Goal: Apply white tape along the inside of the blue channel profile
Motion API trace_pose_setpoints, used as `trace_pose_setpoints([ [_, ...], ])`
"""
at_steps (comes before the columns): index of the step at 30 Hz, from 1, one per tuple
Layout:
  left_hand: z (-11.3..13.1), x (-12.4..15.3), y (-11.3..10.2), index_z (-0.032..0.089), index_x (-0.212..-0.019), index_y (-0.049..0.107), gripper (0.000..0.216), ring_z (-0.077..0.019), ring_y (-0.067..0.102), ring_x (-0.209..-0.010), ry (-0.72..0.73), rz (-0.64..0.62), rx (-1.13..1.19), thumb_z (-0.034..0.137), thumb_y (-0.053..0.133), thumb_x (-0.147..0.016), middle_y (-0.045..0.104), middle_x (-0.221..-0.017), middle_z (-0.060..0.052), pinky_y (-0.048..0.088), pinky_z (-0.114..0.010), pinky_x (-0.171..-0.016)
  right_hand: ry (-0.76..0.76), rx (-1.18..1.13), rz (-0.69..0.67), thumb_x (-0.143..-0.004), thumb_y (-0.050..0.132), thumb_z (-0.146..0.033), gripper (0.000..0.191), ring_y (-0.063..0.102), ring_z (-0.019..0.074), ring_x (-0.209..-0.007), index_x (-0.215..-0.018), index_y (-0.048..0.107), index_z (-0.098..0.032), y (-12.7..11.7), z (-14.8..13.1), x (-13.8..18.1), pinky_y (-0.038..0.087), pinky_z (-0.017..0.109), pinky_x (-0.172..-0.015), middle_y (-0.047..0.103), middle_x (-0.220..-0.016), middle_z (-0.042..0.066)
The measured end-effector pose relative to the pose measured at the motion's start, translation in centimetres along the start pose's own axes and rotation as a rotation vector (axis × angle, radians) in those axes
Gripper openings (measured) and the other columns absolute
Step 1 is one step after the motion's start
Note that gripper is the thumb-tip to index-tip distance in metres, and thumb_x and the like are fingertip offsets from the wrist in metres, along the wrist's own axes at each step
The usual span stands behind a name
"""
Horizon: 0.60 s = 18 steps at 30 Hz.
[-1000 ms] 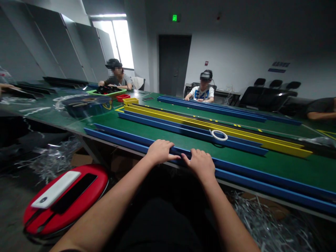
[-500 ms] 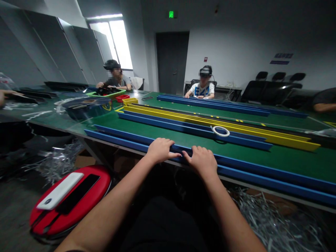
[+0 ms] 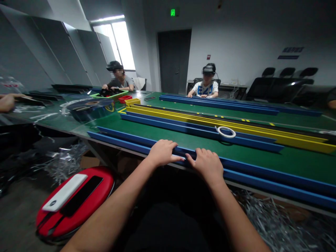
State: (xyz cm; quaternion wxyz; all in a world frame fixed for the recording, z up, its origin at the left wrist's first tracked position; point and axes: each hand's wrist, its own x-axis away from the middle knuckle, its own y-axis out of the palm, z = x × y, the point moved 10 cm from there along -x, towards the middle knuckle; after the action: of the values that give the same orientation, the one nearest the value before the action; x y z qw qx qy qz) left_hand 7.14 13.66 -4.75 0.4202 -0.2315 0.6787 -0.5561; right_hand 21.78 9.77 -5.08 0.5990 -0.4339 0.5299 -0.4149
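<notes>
My left hand (image 3: 161, 152) and my right hand (image 3: 207, 164) lie side by side on the nearest long blue strip (image 3: 262, 178) at the front edge of the green table (image 3: 294, 159). The fingers of both curl over the strip's top edge and the thumbs point toward each other. A second blue strip (image 3: 183, 127) runs parallel further in, with a white tape ring (image 3: 226, 131) resting on it. Behind that lie a long yellow strip (image 3: 236, 126) and another blue strip (image 3: 217, 104).
A red round stool (image 3: 75, 203) carrying a white device and a black phone stands at lower left. Shredded silver scraps (image 3: 275, 227) lie under the table. Two people sit at the far side; green, red and yellow bins (image 3: 123, 98) stand near them. Black chairs line the right wall.
The view has drifted slightly, so the table and strips sit a little more to the right. Both hands stay on the near blue strip in the same grip.
</notes>
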Motion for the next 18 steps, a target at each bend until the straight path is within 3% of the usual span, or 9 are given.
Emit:
trace_pose_setpoints([
  [5, 0.18, 0.02, 0.26, 0.021, -0.119, 0.063, 0.083, -0.0294, 0.063, -0.102, 0.034, -0.024, 0.015, 0.086, 0.054, -0.069, 0.069, -0.105, -0.01, 0.044, -0.039, -0.091, -0.006, -0.005, 0.019, -0.095, 0.02, -0.068, 0.067, 0.062, 0.0294, -0.095, -0.1, 0.063, -0.017, 0.27, 0.1, -0.01, 0.038, 0.04, -0.082, 0.068, -0.098, 0.016],
  [18, 0.32, -0.44, 0.27, 0.023, -0.115, 0.065, 0.078, -0.0292, 0.064, -0.096, 0.024, -0.032, -0.012, 0.086, 0.051, -0.071, 0.07, -0.1, -0.01, 0.046, -0.039, -0.085, -0.053, -0.043, 0.004, -0.095, 0.021, -0.069, 0.068, 0.061, 0.0305, -0.097, -0.103, 0.063, -0.017, 0.36, 0.36, -0.16, 0.039, 0.041, -0.082, 0.068, -0.099, 0.016],
])
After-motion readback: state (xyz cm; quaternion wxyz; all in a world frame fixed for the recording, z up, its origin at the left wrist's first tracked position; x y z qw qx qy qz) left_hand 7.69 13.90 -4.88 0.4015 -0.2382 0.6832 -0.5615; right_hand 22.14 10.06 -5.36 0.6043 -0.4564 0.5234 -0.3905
